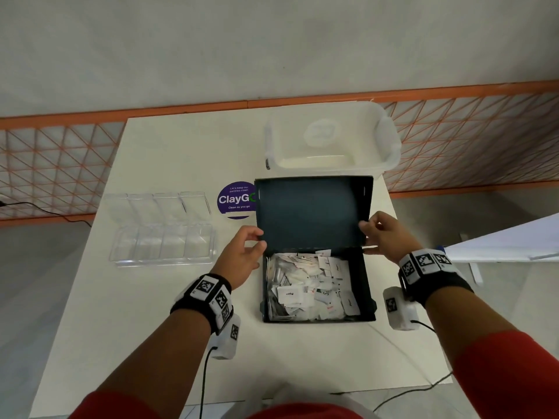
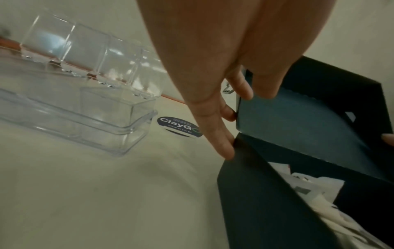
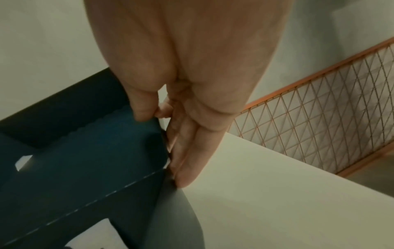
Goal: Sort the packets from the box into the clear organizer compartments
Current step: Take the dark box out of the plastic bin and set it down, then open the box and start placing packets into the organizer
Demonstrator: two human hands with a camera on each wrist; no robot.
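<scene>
On the desk (image 1: 151,297), the clear organizer (image 1: 163,231) waits at nine o'clock of the box (image 1: 367,285). Left hand (image 1: 242,255) and right hand (image 1: 384,234) each pinch a lid (image 1: 311,210) edge. The packets (image 1: 311,285) heaped inside look light, thin, slippery; pinch each flat.

Your hands pinch a matt dark cardboard lid (image 1: 311,213); beside your left grip stands the glossy clear plastic organizer (image 1: 163,231), below lie papery white packets (image 1: 311,285).
</scene>
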